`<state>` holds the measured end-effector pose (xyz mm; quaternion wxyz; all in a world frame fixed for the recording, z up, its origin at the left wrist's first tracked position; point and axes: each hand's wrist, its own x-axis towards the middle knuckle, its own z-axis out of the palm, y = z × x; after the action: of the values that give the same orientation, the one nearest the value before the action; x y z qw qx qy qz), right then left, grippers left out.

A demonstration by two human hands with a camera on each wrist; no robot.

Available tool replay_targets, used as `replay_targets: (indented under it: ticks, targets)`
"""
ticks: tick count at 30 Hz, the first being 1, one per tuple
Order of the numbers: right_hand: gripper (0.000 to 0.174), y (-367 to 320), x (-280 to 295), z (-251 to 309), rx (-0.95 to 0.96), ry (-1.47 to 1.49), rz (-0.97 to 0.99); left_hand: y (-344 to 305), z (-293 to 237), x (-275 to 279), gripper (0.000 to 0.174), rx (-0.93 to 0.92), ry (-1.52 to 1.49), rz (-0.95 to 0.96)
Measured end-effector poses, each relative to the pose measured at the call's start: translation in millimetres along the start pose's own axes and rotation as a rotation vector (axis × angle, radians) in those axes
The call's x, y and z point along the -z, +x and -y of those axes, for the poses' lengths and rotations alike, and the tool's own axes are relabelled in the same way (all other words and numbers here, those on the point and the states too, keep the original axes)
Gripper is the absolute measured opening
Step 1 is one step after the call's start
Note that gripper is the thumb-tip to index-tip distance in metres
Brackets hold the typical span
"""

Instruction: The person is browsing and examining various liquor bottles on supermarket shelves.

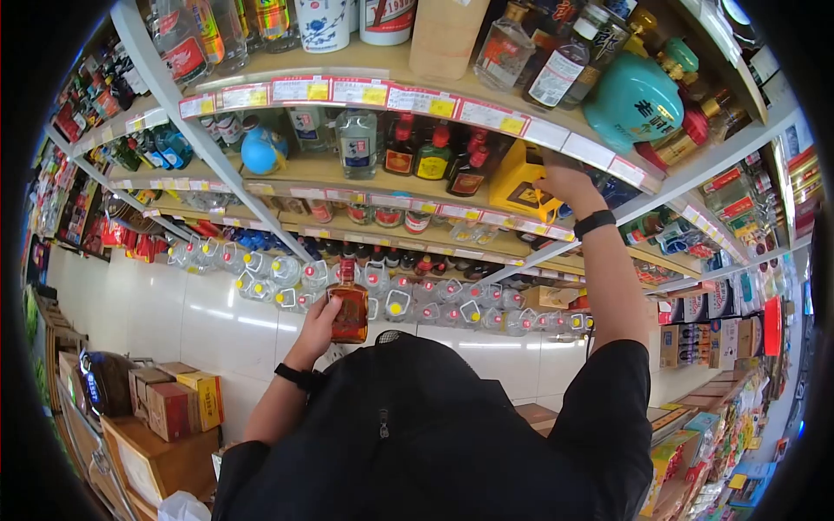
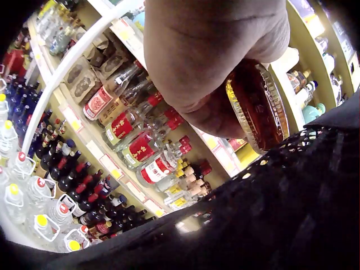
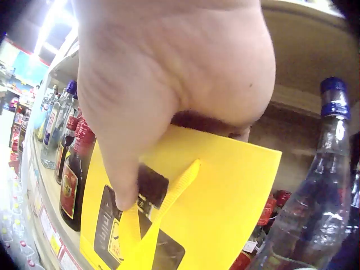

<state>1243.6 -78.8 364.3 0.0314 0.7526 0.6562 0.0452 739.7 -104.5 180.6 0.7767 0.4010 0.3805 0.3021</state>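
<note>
Left hand [image 1: 314, 328] holds an amber bottle [image 1: 350, 308] in a closed grip below the shelf [image 1: 452, 211]; right hand [image 1: 563, 182] pinches the yellow carton [image 1: 519, 184] standing on it. Likely mid-restocking; next needs the carton steadied aside

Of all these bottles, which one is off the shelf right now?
The flat amber bottle, held in the left hand; every other bottle stands on the shelves.

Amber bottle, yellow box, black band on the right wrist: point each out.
amber bottle [image 1: 350, 311], head view, on its glass body below the neck.
yellow box [image 1: 512, 184], head view, on its front face.
black wristband [image 1: 594, 223], head view, on the strap's middle.
</note>
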Motion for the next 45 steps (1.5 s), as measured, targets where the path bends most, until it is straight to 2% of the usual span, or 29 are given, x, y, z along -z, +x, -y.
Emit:
replay_targets:
  ticks: [3,6,9,12,18,21,24,27,31,34,38,41,45]
  targets:
    - [0.091,2.2,-14.8,-8.6,0.021,0.015,-0.052,-2.3,-5.9,-2.9,0.04,0.003,-0.009,0.013]
    - [0.09,0.3,-15.3,-7.5,-0.047,0.112,-0.004,-3.8,-6.5,-1.8,0.039,-0.004,0.015,0.02]
    - [0.09,-0.5,-26.9,-10.8,-0.024,-0.042,-0.127,-2.2,-3.8,0.2,0.04,-0.022,0.08,0.009]
    - [0.089,-3.5,-23.4,-7.2,-0.083,-0.031,-0.078,-6.3,-8.3,-2.9,0.041,-0.035,0.137,0.002]
    - [0.089,-13.5,-16.7,7.0,-0.143,-0.021,-0.12,-11.2,-9.3,0.3,0.045,-0.009,0.17,-0.013]
    - [0.08,-21.7,-4.0,24.1,-0.117,0.05,-0.193,-11.4,-8.2,2.9,0.045,0.007,0.169,-0.036]
    - [0.06,-27.3,14.9,54.6,-0.12,0.016,-0.162,-12.7,-10.2,1.1,0.045,0.01,0.163,-0.044]
    - [0.043,-22.0,-3.1,80.6,0.148,0.014,-0.515,-7.2,-1.5,8.3,0.045,0.01,0.193,-0.024]
    - [0.04,-0.3,-23.4,99.7,0.114,-0.06,-0.631,-5.3,-0.9,9.2,0.044,0.006,0.242,0.031]
    - [0.046,9.1,-25.6,102.5,0.003,-0.086,-0.467,-7.0,-3.3,7.5,0.043,0.004,0.243,0.049]
    - [0.045,14.0,-19.7,107.8,-0.015,-0.126,-0.405,-8.3,-4.1,9.3,0.042,0.003,0.219,0.064]
    - [0.043,17.5,-25.3,106.1,0.017,-0.12,-0.469,-7.8,-3.7,11.2,0.042,0.033,0.205,0.075]
    - [0.032,9.2,-19.7,109.1,0.018,-0.114,-0.367,-7.0,-4.0,12.3,0.042,0.019,0.218,0.078]
